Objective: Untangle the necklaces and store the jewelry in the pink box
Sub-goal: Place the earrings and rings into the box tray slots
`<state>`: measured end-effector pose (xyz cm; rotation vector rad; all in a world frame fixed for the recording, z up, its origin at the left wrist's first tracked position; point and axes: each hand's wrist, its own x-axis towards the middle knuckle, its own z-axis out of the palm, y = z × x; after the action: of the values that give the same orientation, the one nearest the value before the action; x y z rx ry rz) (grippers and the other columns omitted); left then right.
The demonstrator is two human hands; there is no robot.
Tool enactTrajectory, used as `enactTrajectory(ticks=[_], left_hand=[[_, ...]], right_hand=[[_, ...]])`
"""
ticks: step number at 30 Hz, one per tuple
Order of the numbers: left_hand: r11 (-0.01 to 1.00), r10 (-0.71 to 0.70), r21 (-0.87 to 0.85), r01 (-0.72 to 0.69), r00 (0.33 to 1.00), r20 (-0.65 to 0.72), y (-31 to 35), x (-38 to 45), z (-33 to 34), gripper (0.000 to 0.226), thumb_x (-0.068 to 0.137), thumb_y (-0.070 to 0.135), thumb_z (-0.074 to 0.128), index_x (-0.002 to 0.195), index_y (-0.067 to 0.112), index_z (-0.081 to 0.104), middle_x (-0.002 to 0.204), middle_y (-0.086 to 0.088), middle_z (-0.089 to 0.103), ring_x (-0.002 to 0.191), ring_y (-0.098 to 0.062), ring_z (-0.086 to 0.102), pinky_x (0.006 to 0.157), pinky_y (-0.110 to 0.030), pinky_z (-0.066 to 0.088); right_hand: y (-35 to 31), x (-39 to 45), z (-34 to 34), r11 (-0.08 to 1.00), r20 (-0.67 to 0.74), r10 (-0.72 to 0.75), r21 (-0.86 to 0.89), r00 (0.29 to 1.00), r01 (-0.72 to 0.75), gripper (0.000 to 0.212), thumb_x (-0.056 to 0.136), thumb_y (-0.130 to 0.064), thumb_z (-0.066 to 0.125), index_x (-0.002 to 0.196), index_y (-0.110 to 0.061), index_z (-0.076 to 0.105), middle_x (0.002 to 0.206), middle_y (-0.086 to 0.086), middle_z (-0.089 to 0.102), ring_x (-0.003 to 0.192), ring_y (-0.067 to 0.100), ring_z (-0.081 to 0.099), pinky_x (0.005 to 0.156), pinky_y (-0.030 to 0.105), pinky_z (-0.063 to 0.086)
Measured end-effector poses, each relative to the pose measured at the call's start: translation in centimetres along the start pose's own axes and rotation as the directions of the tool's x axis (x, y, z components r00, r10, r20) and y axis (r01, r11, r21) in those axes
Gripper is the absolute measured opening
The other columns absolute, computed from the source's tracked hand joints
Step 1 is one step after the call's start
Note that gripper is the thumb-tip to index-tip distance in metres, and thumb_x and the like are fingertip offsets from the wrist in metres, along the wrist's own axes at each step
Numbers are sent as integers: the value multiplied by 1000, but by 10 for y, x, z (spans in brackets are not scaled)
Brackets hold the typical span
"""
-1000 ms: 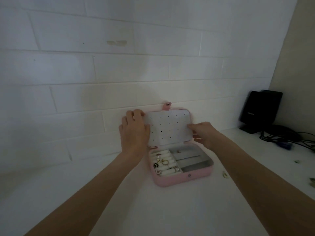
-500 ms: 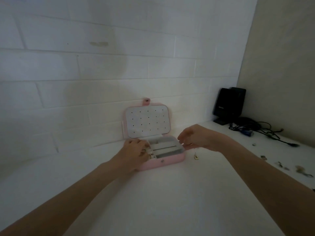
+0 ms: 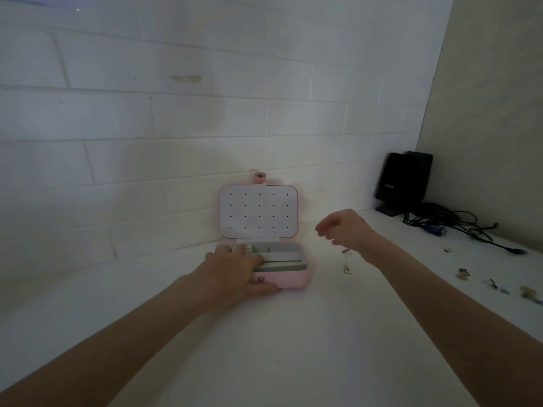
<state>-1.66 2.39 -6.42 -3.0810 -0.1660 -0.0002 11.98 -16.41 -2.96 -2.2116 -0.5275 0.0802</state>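
The pink box (image 3: pixel 293 279) sits open on the white counter, its white dotted lid (image 3: pixel 258 211) leaning back against the brick wall. My left hand (image 3: pixel 235 270) lies flat over the box's left half, fingers across the ring rolls and thumb along the front wall. My right hand (image 3: pixel 343 227) hovers in the air to the right of the box, fingers loosely curled, holding nothing that I can see. A small piece of jewelry (image 3: pixel 347 261) lies on the counter just below that hand. Grey compartments (image 3: pixel 289 255) show in the box's right half.
Several small jewelry pieces (image 3: pixel 464 273) are scattered on the counter at the far right. A black speaker (image 3: pixel 404 180) stands in the corner with a tangle of black cables (image 3: pixel 458 221) beside it. The brick wall rises right behind the box.
My left hand came down from the lid's left edge onto the box's left half. My right hand left the lid and drew away to the right of the box.
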Motion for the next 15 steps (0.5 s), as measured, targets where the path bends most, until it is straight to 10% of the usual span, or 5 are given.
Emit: enactTrajectory(ticks=[3, 9, 15], left_hand=[[999, -3, 53, 5, 999, -38, 8, -9, 3, 91, 63, 85, 12, 133, 33, 39, 135, -5, 40, 123, -30, 35, 95, -42, 38], [994, 22, 107, -13, 996, -90, 48, -30, 9, 63, 87, 69, 25, 137, 33, 35, 143, -8, 32, 129, -31, 30, 100, -45, 34], [1000, -19, 18, 18, 999, 38, 74, -32, -4, 58, 88, 68, 24, 133, 37, 43, 142, -11, 35, 130, -34, 29, 102, -48, 29]], right_hand=[[8, -3, 3, 894, 92, -13, -445, 996, 53, 21, 89, -11, 55, 105, -4, 67, 108, 9, 66, 100, 23, 60, 75, 24, 44], [-4, -25, 10, 883, 144, -345, -286, 928, 373, 12, 85, -13, 65, 94, -10, 72, 100, 5, 70, 81, 7, 55, 64, 4, 38], [-17, -35, 17, 673, 409, -196, -605, 891, 426, 14, 83, -14, 65, 97, -14, 66, 94, -2, 53, 86, 13, 50, 75, 20, 40]])
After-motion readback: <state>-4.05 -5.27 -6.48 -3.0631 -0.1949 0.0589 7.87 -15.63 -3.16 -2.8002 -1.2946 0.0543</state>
